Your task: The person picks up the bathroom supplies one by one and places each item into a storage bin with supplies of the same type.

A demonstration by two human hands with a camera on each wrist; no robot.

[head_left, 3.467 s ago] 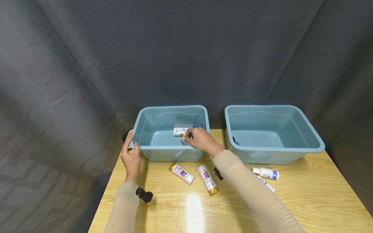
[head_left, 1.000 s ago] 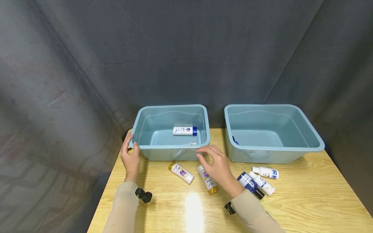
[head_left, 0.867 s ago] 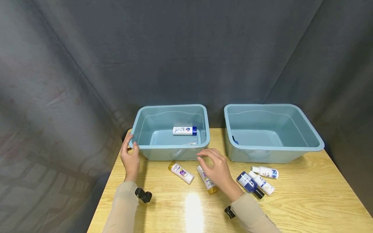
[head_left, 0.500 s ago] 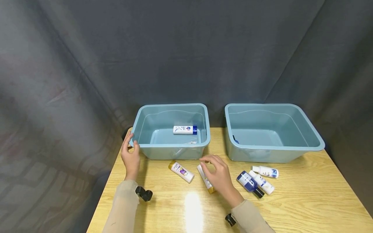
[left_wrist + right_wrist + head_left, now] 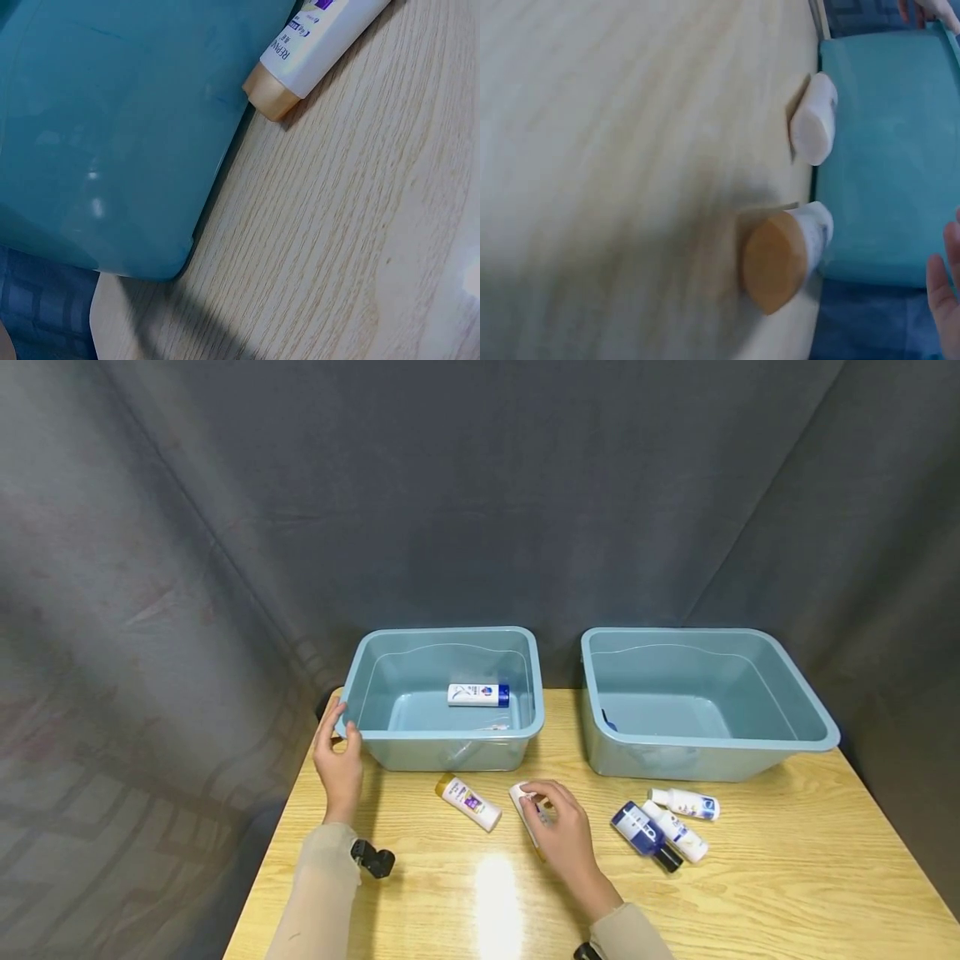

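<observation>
My left hand [image 5: 339, 768] holds the front left corner of the left blue tub [image 5: 450, 753], thumb toward the front and fingers along the side. My right hand [image 5: 562, 835] hovers over a white toiletry bottle [image 5: 517, 791], thumb and fingers spread to either side of it. In the right wrist view, my fingertips [image 5: 939, 289] stand apart from this bottle's gold cap [image 5: 774, 259]. A second white bottle [image 5: 471, 804], gold-capped with a purple label, lies just left of it. Inside the left tub lies a white bottle [image 5: 472, 695] with a blue cap, beside a clear packet [image 5: 491, 727].
On the right stands another blue tub [image 5: 705, 745], with a small dark blue item [image 5: 608, 722] at its inner left. Before it lie a blue bottle [image 5: 637, 828] with a black cap and two white bottles, one [image 5: 678, 833] touching another [image 5: 690, 804]. A dark curtain [image 5: 480, 493] hangs behind.
My right hand left the inside of the left tub, came back over the table and lowered onto the nearer white bottle. My left hand stayed at the tub corner.
</observation>
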